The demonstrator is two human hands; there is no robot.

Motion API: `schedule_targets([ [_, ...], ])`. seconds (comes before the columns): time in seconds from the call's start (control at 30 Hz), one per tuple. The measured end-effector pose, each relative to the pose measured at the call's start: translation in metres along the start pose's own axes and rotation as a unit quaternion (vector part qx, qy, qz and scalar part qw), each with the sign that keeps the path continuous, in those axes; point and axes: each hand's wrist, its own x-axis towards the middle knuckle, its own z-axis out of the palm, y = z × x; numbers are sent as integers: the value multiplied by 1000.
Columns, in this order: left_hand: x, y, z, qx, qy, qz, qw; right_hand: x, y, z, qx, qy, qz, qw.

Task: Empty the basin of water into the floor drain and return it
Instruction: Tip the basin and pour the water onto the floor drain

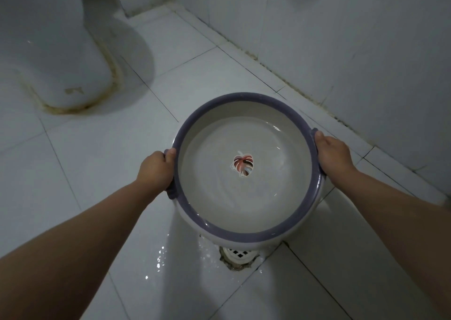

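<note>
A round white basin with a purple rim and a red leaf print on its bottom holds water. My left hand grips its left handle and my right hand grips its right handle. The basin hangs above the white tiled floor, its near edge over the floor drain, a white grate partly hidden under the basin. Water glistens on the tiles around the drain.
A white toilet base with stained sealant stands at the upper left. A tiled wall runs along the right, meeting the floor at a dirty grout line. Wet tiles lie left of the drain.
</note>
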Motion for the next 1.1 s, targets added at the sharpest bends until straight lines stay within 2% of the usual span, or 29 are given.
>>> schedule_targets([
  [1.1,0,0,1,-10,-3,2,1000,1,-1,-4,-16,0,-19,1000],
])
